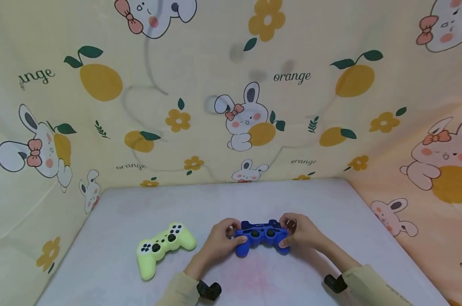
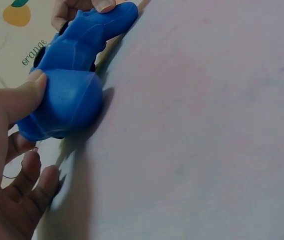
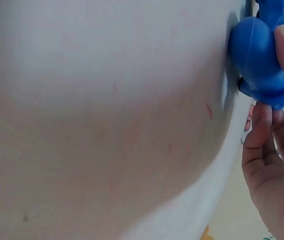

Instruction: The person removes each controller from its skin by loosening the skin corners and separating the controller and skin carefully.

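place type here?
Likely a makeshift recording booth, purpose unconfirmed: printed fabric closes off the visible back and both sides of a pale tabletop, and a black device is worn at each wrist.

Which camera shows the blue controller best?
The head view, because the blue controller shows its front and both sticks there. The left wrist view shows it from one end; the right wrist view only part, cut off.

Right hand (image 3: 276, 180) at the right edge, gripping a rounded blue controller (image 3: 261, 57), pale tabletop (image 3: 97, 100) across the left
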Demonstrator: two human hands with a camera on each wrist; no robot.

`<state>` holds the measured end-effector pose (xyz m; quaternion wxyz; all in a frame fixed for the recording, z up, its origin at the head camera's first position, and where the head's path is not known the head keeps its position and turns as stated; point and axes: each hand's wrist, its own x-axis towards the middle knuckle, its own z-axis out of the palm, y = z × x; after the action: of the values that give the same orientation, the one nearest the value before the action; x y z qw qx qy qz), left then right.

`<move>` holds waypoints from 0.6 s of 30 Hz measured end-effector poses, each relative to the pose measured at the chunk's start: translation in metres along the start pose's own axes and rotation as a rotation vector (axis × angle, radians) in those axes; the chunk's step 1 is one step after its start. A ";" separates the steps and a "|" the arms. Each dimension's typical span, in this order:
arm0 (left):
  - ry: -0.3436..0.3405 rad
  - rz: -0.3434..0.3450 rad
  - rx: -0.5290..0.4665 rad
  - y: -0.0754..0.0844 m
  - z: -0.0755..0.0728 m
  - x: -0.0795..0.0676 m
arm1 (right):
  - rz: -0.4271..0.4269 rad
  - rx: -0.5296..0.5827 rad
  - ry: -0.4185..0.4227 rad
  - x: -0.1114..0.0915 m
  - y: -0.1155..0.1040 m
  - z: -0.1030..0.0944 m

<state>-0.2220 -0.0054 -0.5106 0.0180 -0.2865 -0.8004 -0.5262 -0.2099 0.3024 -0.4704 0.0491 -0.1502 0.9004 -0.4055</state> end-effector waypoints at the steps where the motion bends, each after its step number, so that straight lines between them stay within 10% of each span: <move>1: 0.010 0.008 -0.010 -0.001 0.001 -0.002 | -0.005 -0.001 -0.002 0.000 0.001 0.000; 18: 0.124 -0.088 -0.069 -0.004 0.008 -0.010 | 0.247 0.248 0.216 -0.026 -0.010 0.019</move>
<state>-0.2135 -0.0047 -0.5210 0.0347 -0.2185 -0.7910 -0.5704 -0.1789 0.2911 -0.4767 0.0199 0.0128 0.8552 -0.5177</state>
